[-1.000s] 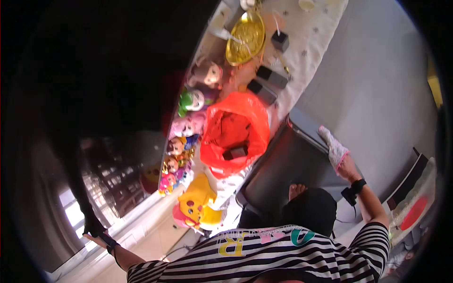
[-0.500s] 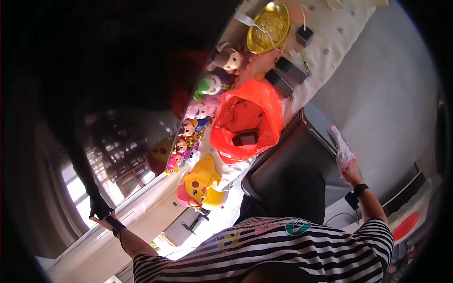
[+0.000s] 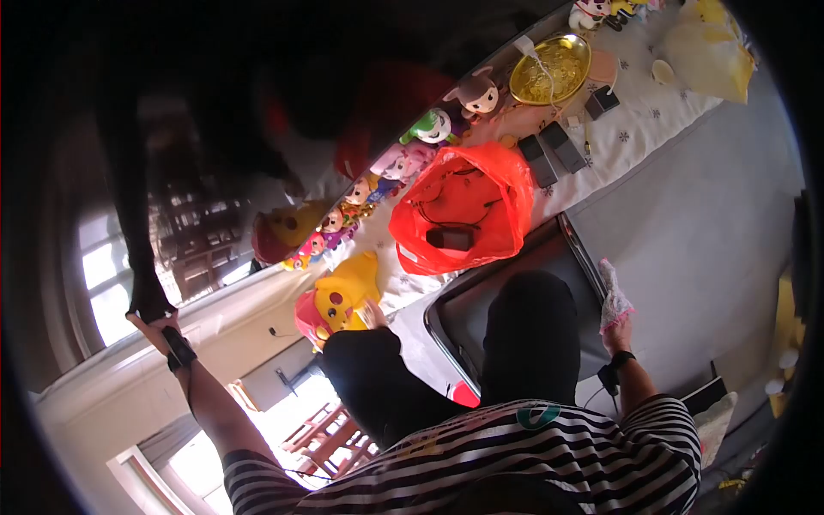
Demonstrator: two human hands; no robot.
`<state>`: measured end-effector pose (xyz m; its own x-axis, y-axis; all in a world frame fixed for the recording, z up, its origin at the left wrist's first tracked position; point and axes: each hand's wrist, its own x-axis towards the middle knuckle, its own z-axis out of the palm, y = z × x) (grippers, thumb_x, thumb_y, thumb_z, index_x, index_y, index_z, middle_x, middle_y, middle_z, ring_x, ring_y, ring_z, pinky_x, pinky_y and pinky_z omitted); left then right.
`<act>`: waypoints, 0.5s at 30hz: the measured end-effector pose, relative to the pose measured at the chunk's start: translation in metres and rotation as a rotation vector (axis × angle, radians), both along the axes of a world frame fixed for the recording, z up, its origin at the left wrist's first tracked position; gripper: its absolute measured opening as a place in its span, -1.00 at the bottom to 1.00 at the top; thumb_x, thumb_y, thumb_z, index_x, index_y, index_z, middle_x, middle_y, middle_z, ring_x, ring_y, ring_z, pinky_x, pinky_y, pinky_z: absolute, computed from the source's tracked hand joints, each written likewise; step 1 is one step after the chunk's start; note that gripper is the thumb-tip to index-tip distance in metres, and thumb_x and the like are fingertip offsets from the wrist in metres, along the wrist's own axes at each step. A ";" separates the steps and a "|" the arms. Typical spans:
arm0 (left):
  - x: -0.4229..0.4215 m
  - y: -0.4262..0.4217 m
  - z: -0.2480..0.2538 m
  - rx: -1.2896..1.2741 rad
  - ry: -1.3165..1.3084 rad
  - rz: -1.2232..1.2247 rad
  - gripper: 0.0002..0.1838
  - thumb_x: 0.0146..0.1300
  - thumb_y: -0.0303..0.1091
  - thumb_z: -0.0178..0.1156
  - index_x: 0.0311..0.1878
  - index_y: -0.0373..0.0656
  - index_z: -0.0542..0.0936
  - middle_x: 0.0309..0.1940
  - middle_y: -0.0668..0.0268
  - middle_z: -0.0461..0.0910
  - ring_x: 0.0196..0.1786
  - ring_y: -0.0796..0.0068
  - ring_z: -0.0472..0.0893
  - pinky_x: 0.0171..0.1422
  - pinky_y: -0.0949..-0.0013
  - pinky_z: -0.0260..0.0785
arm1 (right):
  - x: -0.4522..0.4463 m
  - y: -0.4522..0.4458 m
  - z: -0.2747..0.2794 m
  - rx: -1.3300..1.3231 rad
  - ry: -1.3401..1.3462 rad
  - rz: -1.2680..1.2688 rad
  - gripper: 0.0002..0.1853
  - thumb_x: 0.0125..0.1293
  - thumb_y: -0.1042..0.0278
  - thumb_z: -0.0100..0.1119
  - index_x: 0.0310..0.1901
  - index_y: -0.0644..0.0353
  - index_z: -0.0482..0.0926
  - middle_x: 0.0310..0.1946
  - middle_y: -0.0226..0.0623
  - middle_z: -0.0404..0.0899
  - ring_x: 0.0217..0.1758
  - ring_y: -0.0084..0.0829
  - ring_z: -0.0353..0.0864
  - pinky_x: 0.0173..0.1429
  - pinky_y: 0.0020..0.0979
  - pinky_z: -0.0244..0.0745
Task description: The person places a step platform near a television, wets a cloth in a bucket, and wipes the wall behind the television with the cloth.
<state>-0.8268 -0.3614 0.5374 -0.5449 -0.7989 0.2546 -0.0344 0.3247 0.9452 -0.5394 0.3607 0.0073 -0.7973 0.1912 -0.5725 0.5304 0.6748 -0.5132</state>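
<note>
My left hand (image 3: 156, 333) reaches out to the lower left, its spread fingertips touching a large glossy dark screen (image 3: 223, 137), where the arm is mirrored. In my right hand (image 3: 620, 336), a white cloth with pink trim (image 3: 611, 292) hangs away from the table over the floor. Between the two hands, a yellow plush toy with a red cap (image 3: 348, 292) sits at the table's near end. Beside it, what looks like a bare foot (image 3: 373, 316) shows past my bent knee. An open red plastic bag (image 3: 506, 215) contains a dark box (image 3: 451, 239) and cables.
A row of small figurines (image 3: 403, 163) lines the screen's base. Further along the white tablecloth (image 3: 631, 120) are a gold dish of coins (image 3: 554, 73), dark boxes (image 3: 562, 146) and a black cube charger (image 3: 602, 103). A black chair (image 3: 455, 318) stands against the table.
My view has turned and shifted, showing more of the table's far end. My left knee has come up beside the plush toy. The cloth stays in my right hand.
</note>
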 end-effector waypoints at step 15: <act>0.004 -0.017 0.009 0.070 -0.082 -0.103 0.05 -0.14 0.49 0.04 0.34 0.02 0.05 0.36 0.33 0.01 0.42 0.31 -0.11 0.35 -0.20 -0.29 | -0.007 -0.016 0.025 0.321 0.192 0.006 -0.70 0.10 0.33 0.02 -0.09 0.10 0.52 -0.15 -0.16 0.53 -0.06 -0.11 0.48 -0.05 -0.20 0.41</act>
<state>-0.8223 -0.3780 0.5462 -0.6417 -0.7519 0.1514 -0.0821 0.2636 0.9611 -0.5465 0.3445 0.0323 -0.8859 0.3316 -0.3244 0.4406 0.8202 -0.3648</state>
